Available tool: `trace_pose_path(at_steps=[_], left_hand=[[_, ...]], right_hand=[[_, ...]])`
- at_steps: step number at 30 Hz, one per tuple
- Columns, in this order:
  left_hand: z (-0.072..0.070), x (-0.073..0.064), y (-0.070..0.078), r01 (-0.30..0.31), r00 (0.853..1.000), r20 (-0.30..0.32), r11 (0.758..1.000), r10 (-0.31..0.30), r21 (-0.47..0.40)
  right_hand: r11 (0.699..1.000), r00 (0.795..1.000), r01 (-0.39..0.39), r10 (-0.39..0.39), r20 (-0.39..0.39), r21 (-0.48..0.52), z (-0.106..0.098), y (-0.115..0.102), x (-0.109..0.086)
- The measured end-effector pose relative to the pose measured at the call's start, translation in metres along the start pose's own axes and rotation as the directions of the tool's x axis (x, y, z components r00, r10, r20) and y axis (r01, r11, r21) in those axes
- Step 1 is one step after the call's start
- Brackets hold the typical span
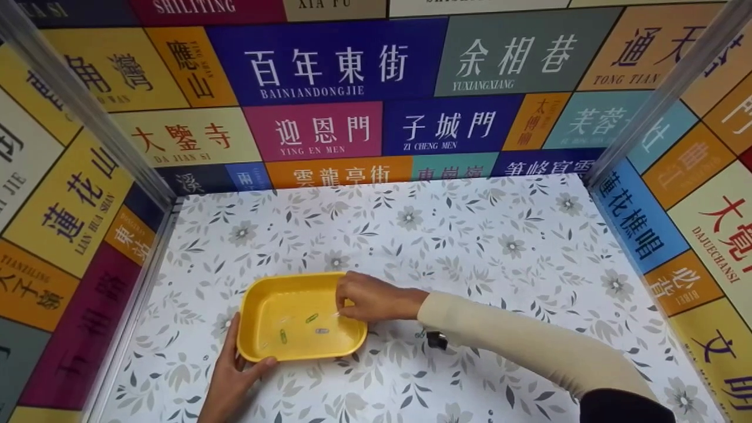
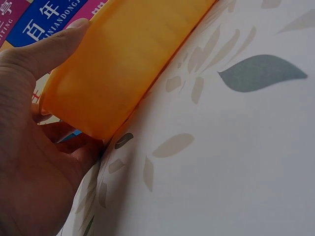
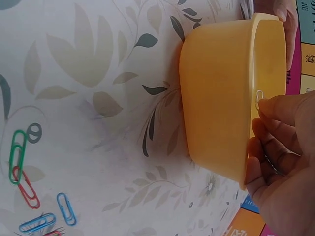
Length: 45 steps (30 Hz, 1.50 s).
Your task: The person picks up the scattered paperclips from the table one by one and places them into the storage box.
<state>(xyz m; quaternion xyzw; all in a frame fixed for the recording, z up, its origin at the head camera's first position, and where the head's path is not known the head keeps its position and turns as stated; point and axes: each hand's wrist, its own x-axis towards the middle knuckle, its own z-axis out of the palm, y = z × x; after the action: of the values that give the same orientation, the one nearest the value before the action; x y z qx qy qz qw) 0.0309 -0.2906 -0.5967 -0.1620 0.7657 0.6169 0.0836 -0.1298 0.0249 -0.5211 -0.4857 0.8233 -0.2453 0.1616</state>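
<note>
A yellow plastic tub [image 1: 252, 294] stands on the flowered table surface with several small paper clips on its floor, among them a green clip [image 1: 312, 318] and a blue-grey clip [image 1: 322, 331]. My left hand [image 1: 235, 376] grips the tub's near left corner, thumb at the rim and fingers round the side, as the left wrist view also shows. At the tub's right end, my right hand [image 1: 370, 296] reaches over the rim. Its fingertips pinch a pale paper clip [image 3: 259, 98] just inside the wall.
Loose paper clips lie on the table right of the tub: a green one [image 3: 17, 157], a red one [image 3: 28, 189] and blue ones [image 3: 66, 209]. My right forearm mostly hides them in the head view. Sign-printed panels [image 1: 329, 64] enclose the back and sides.
</note>
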Motion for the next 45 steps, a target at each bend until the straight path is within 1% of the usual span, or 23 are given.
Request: trace_pose_path(at_steps=[8,13,20,29,34,37,43,45], left_hand=[[-0.001,0.0,-0.002,0.024,1.0,0.0,1.0,-0.024,-0.003],[-0.001,0.0,-0.002,0.029,1.0,0.001,1.0,-0.029,-0.007],[0.001,-0.001,-0.001,0.013,1.0,-0.005,1.0,-0.013,0.007],[0.0,-0.002,0.001,0.029,1.0,0.013,0.999,-0.028,-0.021],[-0.001,-0.003,0.001,0.023,1.0,0.014,0.998,-0.022,-0.058],[-0.001,-0.002,0.0,0.027,1.0,0.015,0.998,-0.026,-0.063],[-0.002,-0.001,0.0,0.046,0.999,0.019,0.998,-0.045,-0.034],[-0.002,-0.001,0.001,0.033,0.999,0.016,0.999,-0.033,-0.019]], right_hand=[[0.999,0.998,-0.005,0.003,0.067,0.037,0.002,-0.003,0.009],[0.999,0.995,-0.006,0.003,0.096,0.036,0.006,-0.003,0.016],[0.997,0.994,0.062,-0.058,0.096,-0.041,0.01,-0.005,0.028],[0.995,0.983,0.048,-0.032,0.18,-0.086,0.016,-0.013,0.042],[0.998,0.971,0.021,-0.008,0.237,-0.054,0.02,-0.015,0.047],[0.999,0.965,-0.001,0.01,0.263,-0.037,0.024,-0.016,0.048],[1.0,0.966,-0.006,0.012,0.258,-0.025,0.03,-0.015,0.048],[1.0,0.966,0.002,0.005,0.259,-0.027,0.031,-0.015,0.047]])
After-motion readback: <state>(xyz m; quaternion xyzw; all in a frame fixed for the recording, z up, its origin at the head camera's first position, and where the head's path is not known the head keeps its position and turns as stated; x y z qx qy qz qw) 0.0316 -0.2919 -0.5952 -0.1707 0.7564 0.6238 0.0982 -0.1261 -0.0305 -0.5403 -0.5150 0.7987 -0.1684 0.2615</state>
